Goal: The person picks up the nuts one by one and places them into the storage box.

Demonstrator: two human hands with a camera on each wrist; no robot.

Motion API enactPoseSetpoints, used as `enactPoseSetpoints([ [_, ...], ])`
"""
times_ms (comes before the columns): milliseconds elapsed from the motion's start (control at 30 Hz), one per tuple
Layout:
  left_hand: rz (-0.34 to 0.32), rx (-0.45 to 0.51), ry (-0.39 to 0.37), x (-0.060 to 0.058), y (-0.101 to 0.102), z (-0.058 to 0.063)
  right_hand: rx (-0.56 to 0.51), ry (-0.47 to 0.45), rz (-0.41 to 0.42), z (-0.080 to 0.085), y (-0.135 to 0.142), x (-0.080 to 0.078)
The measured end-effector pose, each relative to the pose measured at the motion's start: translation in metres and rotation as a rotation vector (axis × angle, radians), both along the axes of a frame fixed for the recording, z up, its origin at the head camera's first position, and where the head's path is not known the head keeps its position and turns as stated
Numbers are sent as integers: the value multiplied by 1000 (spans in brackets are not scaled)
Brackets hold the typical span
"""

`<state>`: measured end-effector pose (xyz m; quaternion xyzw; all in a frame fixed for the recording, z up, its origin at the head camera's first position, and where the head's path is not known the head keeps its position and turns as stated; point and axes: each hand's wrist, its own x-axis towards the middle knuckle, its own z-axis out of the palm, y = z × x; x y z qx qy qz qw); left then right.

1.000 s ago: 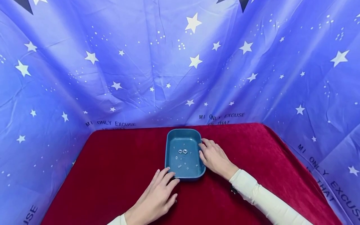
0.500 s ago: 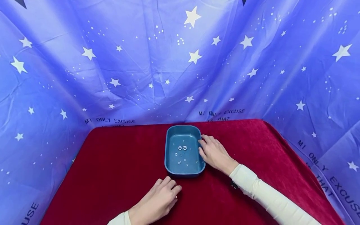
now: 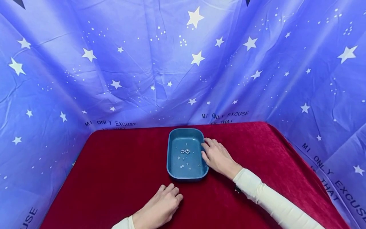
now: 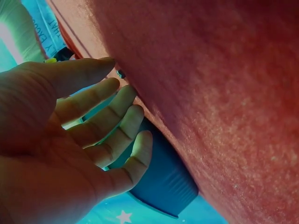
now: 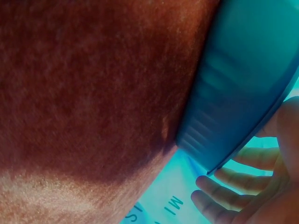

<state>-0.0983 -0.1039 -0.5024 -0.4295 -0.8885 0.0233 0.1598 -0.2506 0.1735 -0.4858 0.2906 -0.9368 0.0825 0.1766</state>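
Note:
A blue rectangular tray [image 3: 187, 174] stands on the dark red cloth, with two larger shiny metal nuts [image 3: 187, 151] and several tiny ring-like pieces [image 3: 178, 158] inside. My right hand [image 3: 219, 156] rests its fingertips on the tray's right rim, fingers fairly straight. Just in front of the tray, my left hand [image 3: 163, 203] is low over the cloth with bent fingers. In the left wrist view a small dark nut [image 4: 121, 74] lies on the cloth at the thumb and index fingertips, which stay apart. From the head camera the left hand hides it.
Red velvety cloth [image 3: 120, 165] covers the table. Blue curtains with white stars [image 3: 154, 63] hang behind and at both sides. A black device [image 3: 238, 190] sits at the right wrist.
My left hand has drawn back from the tray's near corner to the cloth in front, its fingers now bent over the small nut. The right hand stays at the rim.

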Motion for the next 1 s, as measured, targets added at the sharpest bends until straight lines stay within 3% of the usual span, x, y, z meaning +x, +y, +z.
enactPoseSetpoints([
  [233,-27,8,-50,0,2,-3,-3,4,2,-2,0,2],
  [500,-30,12,-43,0,4,-4,-5,3,-2,0,0,2],
  [767,-23,-2,-145,2,5,-3,-11,8,-1,-3,0,3],
  [1000,-46,28,-80,0,5,-5,-16,11,-4,-2,0,2],
])
